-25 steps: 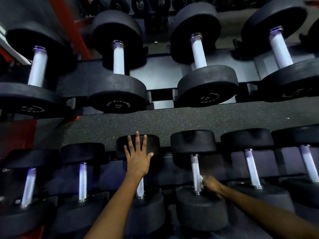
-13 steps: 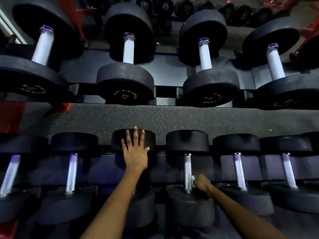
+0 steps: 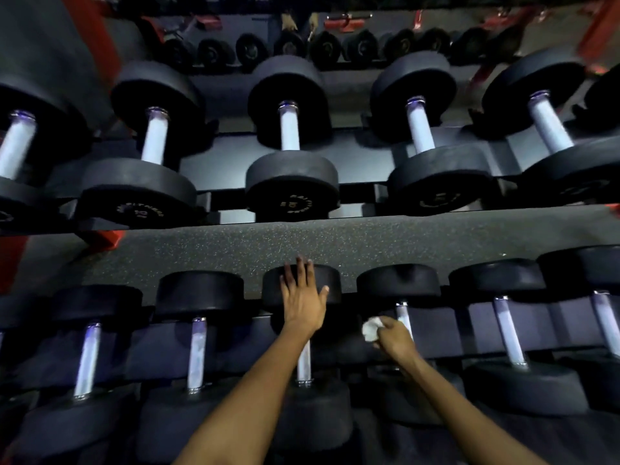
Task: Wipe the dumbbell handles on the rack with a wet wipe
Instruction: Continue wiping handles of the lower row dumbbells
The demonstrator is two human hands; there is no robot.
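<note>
The left hand (image 3: 303,298) lies flat, fingers straight, on a lower-rack dumbbell head (image 3: 332,283); the right hand (image 3: 394,340) clutches the crumpled wet wipe (image 3: 370,328) beside the neighbouring handle (image 3: 403,317), whose long axis runs front-to-back.

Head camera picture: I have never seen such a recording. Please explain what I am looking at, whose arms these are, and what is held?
The camera sits on a person's head and looks forward and down, so both arms belong to that person. In front stands a dumbbell rack with two rows of black dumbbells with pale metal handles. The left hand lies flat, fingers straight, on the far end of one lower-row dumbbell. The right hand grips a crumpled white wipe beside the handle of the next dumbbell to the right. Whether the wipe touches that handle now is unclear.
</note>
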